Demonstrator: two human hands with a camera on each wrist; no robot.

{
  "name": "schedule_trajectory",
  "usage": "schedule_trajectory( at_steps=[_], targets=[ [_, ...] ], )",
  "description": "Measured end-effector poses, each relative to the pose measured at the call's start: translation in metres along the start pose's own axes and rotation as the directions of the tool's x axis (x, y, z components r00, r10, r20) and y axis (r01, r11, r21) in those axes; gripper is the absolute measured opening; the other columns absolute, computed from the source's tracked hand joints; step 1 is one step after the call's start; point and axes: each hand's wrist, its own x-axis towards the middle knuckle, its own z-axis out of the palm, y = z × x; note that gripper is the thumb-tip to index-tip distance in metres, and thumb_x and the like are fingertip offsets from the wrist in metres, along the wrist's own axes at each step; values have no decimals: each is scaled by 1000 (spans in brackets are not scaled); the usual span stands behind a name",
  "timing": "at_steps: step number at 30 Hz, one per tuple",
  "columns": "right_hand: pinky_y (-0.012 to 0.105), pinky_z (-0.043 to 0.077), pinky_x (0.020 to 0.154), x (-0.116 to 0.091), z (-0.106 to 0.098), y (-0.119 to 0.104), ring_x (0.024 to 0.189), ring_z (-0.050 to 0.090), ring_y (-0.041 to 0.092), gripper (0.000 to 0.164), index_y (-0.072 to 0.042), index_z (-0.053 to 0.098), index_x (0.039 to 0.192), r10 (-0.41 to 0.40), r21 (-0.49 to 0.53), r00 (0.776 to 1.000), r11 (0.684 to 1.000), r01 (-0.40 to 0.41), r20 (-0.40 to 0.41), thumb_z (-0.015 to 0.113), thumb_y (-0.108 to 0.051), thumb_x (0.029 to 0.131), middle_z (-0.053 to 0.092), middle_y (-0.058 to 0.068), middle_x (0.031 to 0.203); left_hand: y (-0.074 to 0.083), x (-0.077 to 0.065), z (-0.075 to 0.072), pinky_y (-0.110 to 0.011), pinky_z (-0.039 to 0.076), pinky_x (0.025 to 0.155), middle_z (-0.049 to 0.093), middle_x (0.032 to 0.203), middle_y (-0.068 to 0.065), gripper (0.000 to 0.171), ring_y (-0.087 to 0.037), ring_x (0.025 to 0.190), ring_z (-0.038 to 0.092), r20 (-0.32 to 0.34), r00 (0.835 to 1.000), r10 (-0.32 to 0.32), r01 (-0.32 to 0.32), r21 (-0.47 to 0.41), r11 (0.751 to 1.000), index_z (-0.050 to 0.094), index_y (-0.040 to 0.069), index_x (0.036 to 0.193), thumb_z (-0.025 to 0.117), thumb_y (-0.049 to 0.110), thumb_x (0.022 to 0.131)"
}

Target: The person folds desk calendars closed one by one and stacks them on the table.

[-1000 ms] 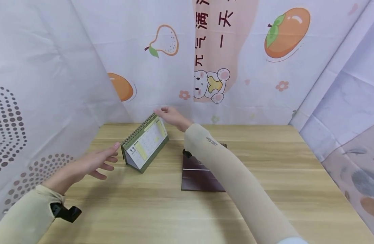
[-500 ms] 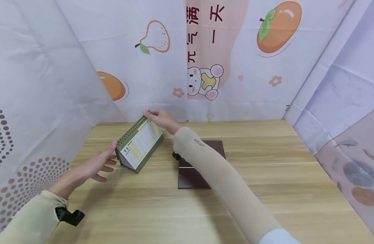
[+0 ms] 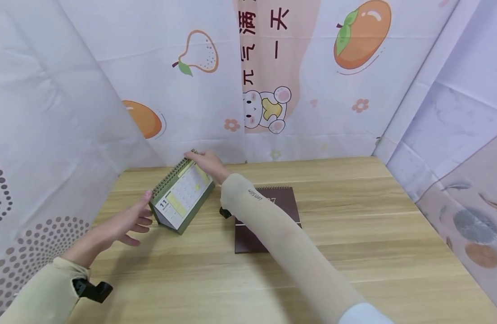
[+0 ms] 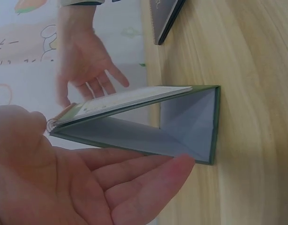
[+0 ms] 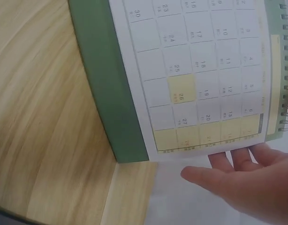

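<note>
A green spiral-bound desk calendar [image 3: 187, 193] stands like a tent at the left of the table, its printed page facing front right. My left hand [image 3: 127, 225] is at its near end, thumb by the spiral binding. In the left wrist view its fingers [image 4: 148, 187] lie fairly straight along the calendar's back panel. At the far end, my right hand [image 3: 208, 164] reaches to the top edge beside the binding. Its fingers [image 5: 205, 178] look extended around the calendar's end in the right wrist view, not closed around it. Whether its fingertips press the calendar, I cannot tell.
A dark brown spiral-bound calendar [image 3: 281, 202] lies on the wooden table [image 3: 354, 252], partly hidden under my right sleeve [image 3: 281, 234]. Printed white curtains [image 3: 313, 135] stand around the back and sides. Each wrist wears a small black camera [image 3: 92, 290].
The head view has shifted, so the scene sits further left. My right hand has slid slightly along the binding, and more of the brown calendar shows. The green calendar stays standing.
</note>
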Motion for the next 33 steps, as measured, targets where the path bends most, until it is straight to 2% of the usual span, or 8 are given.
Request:
schedule_trajectory(
  at_steps=[7, 11, 14, 21, 24, 27, 33],
  targets=[
    [40, 41, 106, -1, 0, 1, 97, 59, 20, 38, -14, 74, 90, 17, 33, 1000, 999, -18, 22, 69, -52, 92, 66, 3, 96, -4, 4, -3, -52, 58, 81, 38, 143, -45, 108, -54, 126, 51, 16, 1000, -21, 21, -24, 999, 27, -25, 144, 14, 73, 100],
    [39, 42, 102, -2, 1, 1, 92, 59, 18, 37, -16, 72, 87, 24, 35, 1000, 999, -25, 18, 68, -52, 91, 67, 2, 92, -6, 5, -4, -51, 58, 82, 39, 143, -45, 106, -53, 126, 52, 29, 999, -17, 19, -45, 999, 28, -24, 144, 16, 72, 101],
    [39, 42, 103, -2, 2, 2, 93, 58, 18, 38, -15, 72, 91, 42, 31, 999, 999, -42, 6, 67, -53, 91, 66, 3, 95, -5, 5, -4, -51, 58, 83, 40, 144, -44, 105, -52, 127, 52, 42, 999, -21, 24, -64, 998, 28, -23, 145, 18, 72, 101],
    [36, 40, 109, -2, 6, 3, 108, 56, 18, 50, -10, 69, 119, 26, 0, 999, 1000, -26, -28, 65, -52, 92, 64, 4, 114, -4, 6, -4, -52, 57, 86, 42, 143, -43, 105, -48, 125, 56, 68, 998, -19, 27, -127, 992, 26, -23, 145, 21, 72, 101],
    [37, 39, 110, -1, 7, 3, 111, 56, 18, 51, -9, 69, 121, 22, 1, 999, 1000, -22, -26, 64, -51, 93, 64, 5, 115, -4, 7, -5, -52, 57, 87, 41, 143, -42, 104, -46, 125, 56, 78, 997, -12, 23, -141, 990, 25, -23, 145, 21, 71, 102],
    [37, 38, 111, -1, 7, 1, 109, 55, 17, 47, -12, 71, 119, 18, 5, 1000, 1000, -18, -13, 63, -51, 94, 64, 2, 111, -4, 6, -7, -51, 57, 87, 40, 144, -43, 103, -46, 125, 56, 75, 997, -8, 19, -143, 990, 24, -23, 146, 21, 71, 102],
    [37, 38, 109, -2, 5, -2, 103, 55, 16, 37, -16, 72, 102, 15, 17, 1000, 1000, -15, -8, 64, -51, 93, 64, 0, 101, -2, 4, -6, -49, 58, 86, 40, 145, -42, 104, -45, 126, 55, 74, 997, -8, 19, -147, 989, 23, -22, 147, 22, 71, 102]
  ],
)
